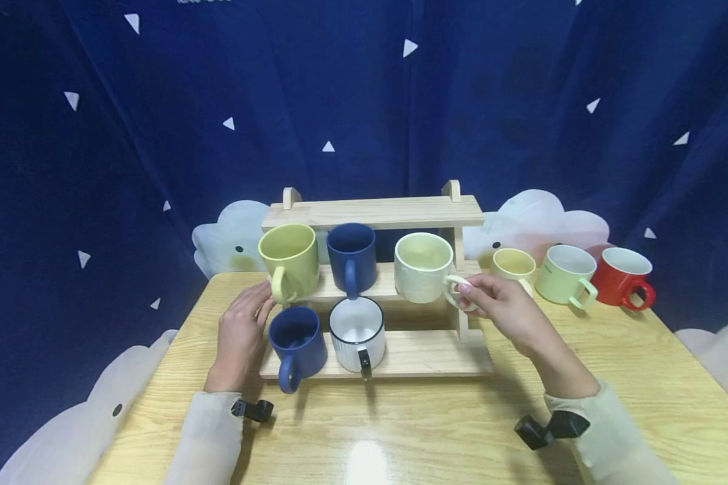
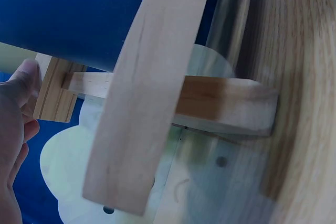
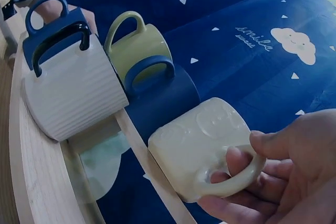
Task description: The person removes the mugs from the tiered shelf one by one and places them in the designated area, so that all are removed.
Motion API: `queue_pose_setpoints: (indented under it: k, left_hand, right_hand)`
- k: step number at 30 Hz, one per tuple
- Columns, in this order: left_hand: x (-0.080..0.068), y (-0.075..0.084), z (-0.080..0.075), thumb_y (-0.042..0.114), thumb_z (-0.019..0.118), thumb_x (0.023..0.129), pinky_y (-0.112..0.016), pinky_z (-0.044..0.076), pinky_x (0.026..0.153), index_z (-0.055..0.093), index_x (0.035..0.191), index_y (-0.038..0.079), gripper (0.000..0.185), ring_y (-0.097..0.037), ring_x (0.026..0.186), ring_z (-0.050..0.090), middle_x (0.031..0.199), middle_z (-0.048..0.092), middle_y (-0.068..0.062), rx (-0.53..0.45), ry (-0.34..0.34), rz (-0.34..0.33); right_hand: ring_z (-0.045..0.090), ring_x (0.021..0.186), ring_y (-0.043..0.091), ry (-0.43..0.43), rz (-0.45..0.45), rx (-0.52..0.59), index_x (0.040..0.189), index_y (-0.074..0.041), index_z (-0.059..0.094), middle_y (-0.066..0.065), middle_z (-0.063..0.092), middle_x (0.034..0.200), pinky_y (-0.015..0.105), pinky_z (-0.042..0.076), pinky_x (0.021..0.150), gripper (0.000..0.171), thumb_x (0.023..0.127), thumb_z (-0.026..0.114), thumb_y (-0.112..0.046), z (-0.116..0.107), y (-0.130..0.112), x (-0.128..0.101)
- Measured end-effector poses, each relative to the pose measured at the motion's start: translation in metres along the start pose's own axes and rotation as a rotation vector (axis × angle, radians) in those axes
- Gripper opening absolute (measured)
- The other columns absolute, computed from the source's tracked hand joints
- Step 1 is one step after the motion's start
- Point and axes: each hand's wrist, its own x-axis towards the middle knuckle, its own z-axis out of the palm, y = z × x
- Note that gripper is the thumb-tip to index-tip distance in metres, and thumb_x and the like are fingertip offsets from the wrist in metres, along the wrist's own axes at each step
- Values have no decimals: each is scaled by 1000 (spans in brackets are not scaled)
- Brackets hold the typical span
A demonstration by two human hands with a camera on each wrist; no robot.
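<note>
My right hand [image 1: 509, 310] pinches the handle of a cream mug [image 1: 423, 269] at the right end of the rack's middle shelf. In the right wrist view, fingers of the right hand [image 3: 289, 171] pass through the handle, and the mug's raised pattern shows. At the middle shelf's left end, my left hand [image 1: 240, 333] grips the edge of the wooden rack [image 1: 425, 353], with the thumb against the board in the left wrist view. Beside that hand stand a yellow-green mug [image 1: 291, 259] and, below, a dark blue mug [image 1: 297, 343].
Another blue mug [image 1: 353, 256] occupies the middle shelf's centre. On the bottom shelf is a white mug [image 1: 354, 337] with a black handle. Right of the rack, a yellow mug [image 1: 512, 264], a pale green mug [image 1: 563, 276] and a red mug [image 1: 620, 279] stand on the table [image 1: 619, 377].
</note>
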Motion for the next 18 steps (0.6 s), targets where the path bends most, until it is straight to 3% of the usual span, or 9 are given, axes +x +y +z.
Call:
queue_pose_setpoints:
  k: [4, 11, 18]
  left_hand:
    - [0, 0, 0, 11, 73, 86, -46, 46, 103, 71, 114, 4, 30, -31, 109, 64, 119, 69, -10, -7, -15, -9]
    - [-1, -1, 0, 13, 72, 87, -48, 48, 101, 72, 114, 4, 29, -32, 108, 65, 118, 69, -11, -7, -9, -6]
    - [0, -1, 0, 13, 72, 87, -49, 48, 100, 71, 114, 4, 29, -32, 108, 64, 119, 69, -11, -2, -5, 1]
  right_hand:
    - [61, 89, 10, -59, 13, 99, 114, 15, 58, 8, 61, 90, 33, 58, 86, 30, 103, 51, -12, -3, 1, -1]
    - [63, 94, 14, -139, 0, 242, 110, 16, 56, 6, 64, 95, 38, 57, 87, 36, 104, 49, -19, -6, 6, -3]
    - [64, 94, 13, -119, -23, 287, 110, 19, 56, 6, 66, 96, 37, 58, 87, 31, 104, 49, -11, -8, 9, -8]
